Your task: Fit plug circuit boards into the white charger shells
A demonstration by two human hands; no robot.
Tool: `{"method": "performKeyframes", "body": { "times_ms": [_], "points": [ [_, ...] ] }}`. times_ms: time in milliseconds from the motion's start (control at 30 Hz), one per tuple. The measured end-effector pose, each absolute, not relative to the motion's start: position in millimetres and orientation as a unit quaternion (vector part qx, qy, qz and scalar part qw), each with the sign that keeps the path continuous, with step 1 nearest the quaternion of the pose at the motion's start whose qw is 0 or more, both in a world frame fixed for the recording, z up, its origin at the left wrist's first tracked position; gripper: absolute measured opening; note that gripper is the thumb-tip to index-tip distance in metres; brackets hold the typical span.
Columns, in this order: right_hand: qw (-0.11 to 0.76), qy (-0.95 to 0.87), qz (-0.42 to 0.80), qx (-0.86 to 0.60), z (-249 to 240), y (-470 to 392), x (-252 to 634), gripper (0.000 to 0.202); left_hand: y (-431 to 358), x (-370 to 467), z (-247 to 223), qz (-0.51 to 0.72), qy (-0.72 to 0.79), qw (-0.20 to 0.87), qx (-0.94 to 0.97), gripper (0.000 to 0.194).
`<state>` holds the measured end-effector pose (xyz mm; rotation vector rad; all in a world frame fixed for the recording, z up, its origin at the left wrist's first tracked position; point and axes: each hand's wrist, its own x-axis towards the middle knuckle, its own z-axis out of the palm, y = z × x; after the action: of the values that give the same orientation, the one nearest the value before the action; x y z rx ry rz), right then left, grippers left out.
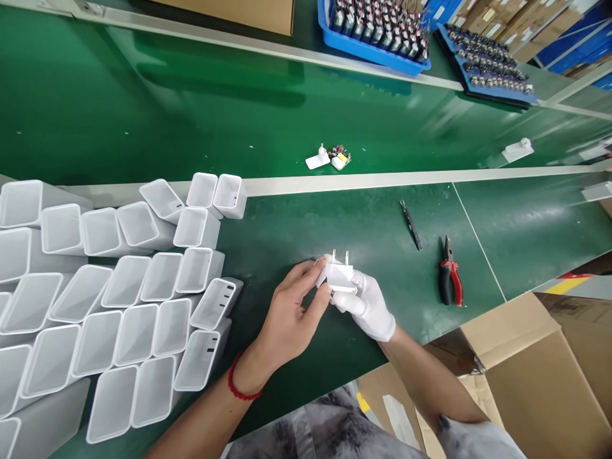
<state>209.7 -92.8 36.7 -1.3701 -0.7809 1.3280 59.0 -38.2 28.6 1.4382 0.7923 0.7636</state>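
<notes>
A white plug-type adapter (340, 276) with two metal prongs pointing away from me is held between my two hands over the green table. My bare left hand (295, 312), with a red bracelet at the wrist, pinches its left side between thumb and fingers. A white glove covers my right hand (367, 305), whose fingers are closed on the adapter's right side and underside. Black tweezers (410, 225) and red-and-black pliers (450, 273) lie to the right of my hands.
Many white translucent rectangular cases (131, 280) cover the left. An open cardboard box (535, 370) stands at lower right. Beyond the pale ledge (335, 183) lie a white plug piece (318, 159) and small circuit parts (340, 158). A blue tray (377, 55) sits on the shelf.
</notes>
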Motion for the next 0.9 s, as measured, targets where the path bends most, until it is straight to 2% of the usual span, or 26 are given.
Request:
{"method": "performKeyframes", "body": {
  "times_ms": [133, 300, 533, 667, 733, 833, 900],
  "points": [
    [0.526, -0.317, 0.531, -0.584, 36.2, -94.2, 207.0, 0.052, -38.8, 58.7, 31.6, 0.334, 0.342, 0.63, 0.612, 0.037],
    [0.505, -0.343, 0.552, -0.569, 35.7, -95.6, 211.2, 0.045, -36.1, 58.3, 30.6, 0.317, 0.328, 0.649, 0.609, 0.041],
    [0.527, -0.289, 0.547, -0.583, 24.9, -96.1, 210.6, 0.067, -37.9, 57.6, 25.7, 0.31, 0.333, 0.635, 0.624, 0.041],
    [0.488, -0.373, 0.539, -0.577, 34.7, -90.1, 217.6, 0.065, -36.0, 61.7, 29.9, 0.322, 0.364, 0.637, 0.598, 0.04],
    [0.453, -0.466, 0.457, -0.607, 43.4, -92.7, 222.6, 0.056, -35.2, 64.1, 31.7, 0.323, 0.4, 0.646, 0.564, 0.043],
    [0.411, -0.594, 0.165, -0.672, 50.5, -105.1, 225.2, 0.043, -34.9, 69.1, 34.2, 0.29, 0.444, 0.66, 0.532, 0.049],
    [0.359, -0.659, 0.022, -0.661, 47.5, -113.7, 223.9, 0.04, -35.1, 75.1, 38.0, 0.253, 0.43, 0.662, 0.559, 0.047]
  ]
}}
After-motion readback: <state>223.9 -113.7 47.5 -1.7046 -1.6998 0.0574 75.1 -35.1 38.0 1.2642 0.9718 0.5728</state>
